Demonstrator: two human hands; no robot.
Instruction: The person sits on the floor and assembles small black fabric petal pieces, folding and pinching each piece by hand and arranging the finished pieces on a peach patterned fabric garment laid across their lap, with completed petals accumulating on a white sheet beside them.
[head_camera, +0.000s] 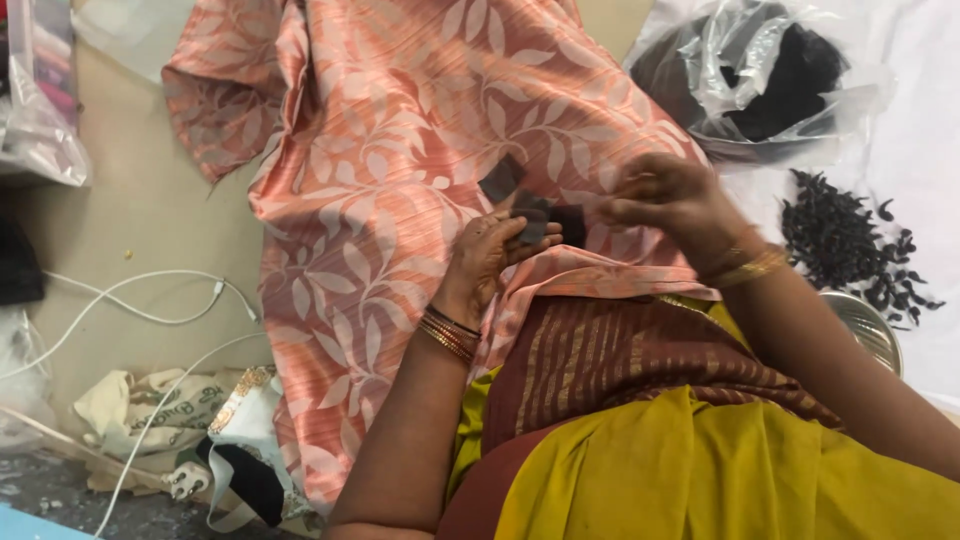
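Small dark grey fabric pieces (545, 217), flat and roughly rectangular, lying in the left hand (490, 255) over the lap, above the peach leaf-printed pleated cloth (390, 200) draped across the knees. Left grip closed lightly on the pieces, thumb and fingers pinching them from beneath and beside; one more dark piece (500, 180) resting loose on the cloth just beyond. Right hand (665, 195) blurred, fingertips drawn together close to the edge of the pieces, touching or nearly so; cannot tell whether anything is pinched between them. Probably best done by keeping the left hold steady and low against the cloth, edges squared, and letting the right fingertips take only the top piece so the rest stay stacked. Gold bangles (450, 335) on the left wrist, a gold bracelet (755, 265) on the right. Further right on the floor, a heap of small black bits (850, 245) on white sheeting, a clear plastic bag of black material (770, 70) beyond it, a steel bowl rim (870, 330) nearby. Toward the left edge of the floor, white cables (150, 310) and a plug (185, 482).
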